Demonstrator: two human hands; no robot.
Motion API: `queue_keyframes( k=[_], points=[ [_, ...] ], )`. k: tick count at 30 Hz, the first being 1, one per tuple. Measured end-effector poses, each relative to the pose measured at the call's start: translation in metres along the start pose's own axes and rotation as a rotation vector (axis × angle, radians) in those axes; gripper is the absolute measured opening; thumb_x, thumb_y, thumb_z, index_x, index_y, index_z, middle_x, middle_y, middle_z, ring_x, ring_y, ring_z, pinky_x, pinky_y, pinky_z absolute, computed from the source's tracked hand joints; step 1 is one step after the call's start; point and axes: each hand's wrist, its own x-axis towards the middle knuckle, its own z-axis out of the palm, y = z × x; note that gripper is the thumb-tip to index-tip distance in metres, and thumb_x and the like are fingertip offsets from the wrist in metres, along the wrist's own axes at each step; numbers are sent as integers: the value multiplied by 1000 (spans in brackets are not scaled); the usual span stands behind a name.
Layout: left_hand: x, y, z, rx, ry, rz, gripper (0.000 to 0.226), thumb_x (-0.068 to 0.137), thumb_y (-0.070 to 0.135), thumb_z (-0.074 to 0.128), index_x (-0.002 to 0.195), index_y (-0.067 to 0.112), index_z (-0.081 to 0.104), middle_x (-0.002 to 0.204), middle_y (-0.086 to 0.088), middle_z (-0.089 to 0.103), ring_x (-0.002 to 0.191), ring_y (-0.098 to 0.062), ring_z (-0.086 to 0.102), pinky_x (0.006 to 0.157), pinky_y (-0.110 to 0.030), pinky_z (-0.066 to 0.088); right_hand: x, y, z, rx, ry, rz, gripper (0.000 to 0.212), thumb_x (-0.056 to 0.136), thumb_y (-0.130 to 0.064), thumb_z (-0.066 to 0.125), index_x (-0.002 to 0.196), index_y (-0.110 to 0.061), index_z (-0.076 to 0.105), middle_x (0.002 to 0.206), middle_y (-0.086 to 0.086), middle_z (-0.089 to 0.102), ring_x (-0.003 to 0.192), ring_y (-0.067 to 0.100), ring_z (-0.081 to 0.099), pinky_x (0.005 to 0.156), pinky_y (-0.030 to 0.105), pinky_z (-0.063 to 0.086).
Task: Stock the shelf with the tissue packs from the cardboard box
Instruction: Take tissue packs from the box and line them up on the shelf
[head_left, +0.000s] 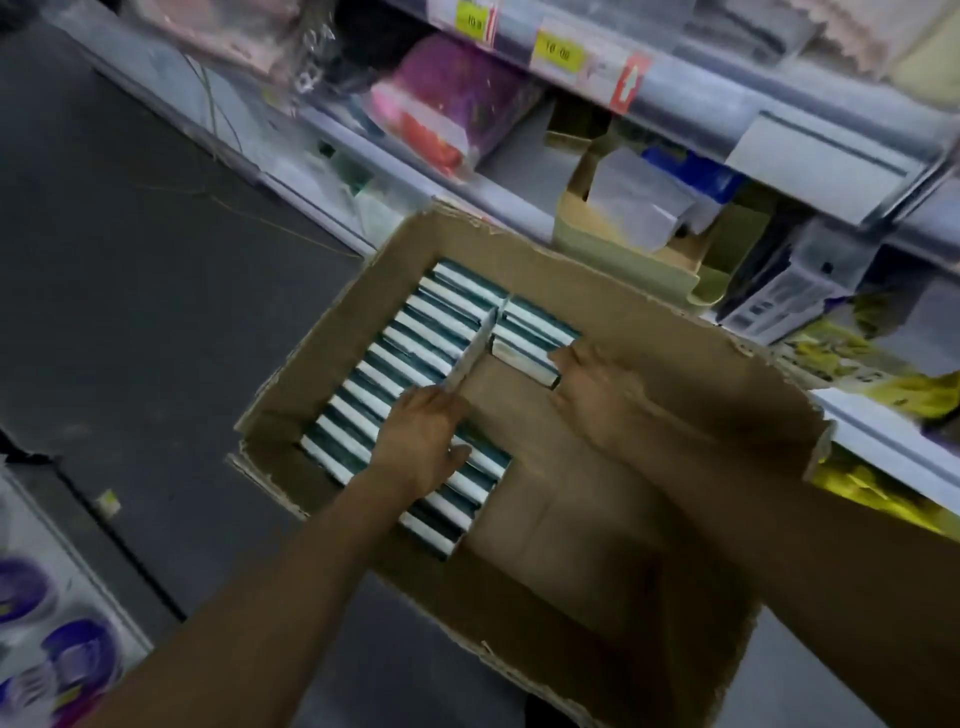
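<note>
Tissue packs (415, 364) stand in a row along the cardboard box's (649, 545) left wall, a few more at its far side. The left hand (423, 439) rests on the row, fingers loosely curled, holding what looks like a thin white strip (470, 358), though blur leaves this unsure. The right hand (592, 387) grips the end pack (524, 364) of the far group. Shelf (857, 431) just beside the box.

Your way into the cardboard box (670, 332) is open from above — its right half bare, tissue packs (415, 358) filling the left.

Cardboard box (644, 332): plain brown. Tissue packs (415, 358): alternating white and dark teal stripes across the row. Shelf (852, 441): pale grey-white edges. Price labels (558, 52): yellow with dark print. Floor (130, 260): dark grey. Bagged goods (462, 98): magenta and pink.
</note>
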Motion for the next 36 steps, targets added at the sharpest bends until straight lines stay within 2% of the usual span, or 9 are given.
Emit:
queue_keyframes(
  k=[3,7,16,19,21,23,27,31,36],
  points=[
    [16,-11,13,79,-106,142,54,91,37,62,142,23,47,148,-2,44,142,-22,29,120,-36,7,24,2,18,-88,21,-8,39,89,-27,53,124,-10,53,121,11,54,108,30,54,86,42,47],
    [30,-23,28,125,-137,221,53,87,35,66,137,24,53,139,-3,54,136,-23,38,121,-37,12,40,-1,28,-219,12,30,39,93,-32,53,124,-10,47,123,11,49,109,31,52,82,39,48],
    [26,-19,31,125,14,229,28,85,24,67,112,17,67,103,-4,71,111,-26,61,119,-35,17,29,0,24,109,37,177,45,88,-42,60,119,-10,51,120,11,53,107,30,55,79,38,50],
    [9,0,1,-128,58,-11,26,95,31,54,115,15,60,94,-5,68,98,-24,61,108,-33,36,-1,-1,-6,266,162,187,39,88,-39,58,117,-13,52,105,7,66,92,27,63,74,33,47],
    [-3,17,-31,-356,131,-226,25,97,35,51,106,12,54,82,-6,64,80,-23,60,74,-34,49,-24,-2,-34,342,163,220,39,92,-42,56,124,-21,48,100,-5,65,93,20,65,74,30,43],
    [-11,35,-63,-709,137,-455,22,98,33,52,101,11,51,81,-7,61,70,-20,58,58,-31,46,-46,-2,-60,407,166,204,38,93,-43,56,125,-26,44,91,-12,57,89,18,66,71,30,44],
    [-21,60,-115,-1485,138,-791,25,95,28,56,111,9,58,101,-14,68,88,-29,67,76,-41,57,-81,0,-96,494,377,5,41,86,-25,67,121,-26,46,120,-8,52,96,22,62,70,39,52],
    [-28,80,-171,-1685,120,-665,41,96,37,58,124,8,58,111,-17,70,81,-30,71,56,-36,58,-106,-1,-141,477,559,-155,52,80,-1,68,119,-25,44,147,0,30,114,24,53,71,48,56],
    [-44,105,-232,-1677,78,-351,48,84,40,70,125,17,60,114,-6,72,95,-27,72,83,-47,59,-134,-8,-200,500,726,-182,50,78,3,65,119,-19,47,150,6,26,125,19,43,77,47,54]
  ],
)
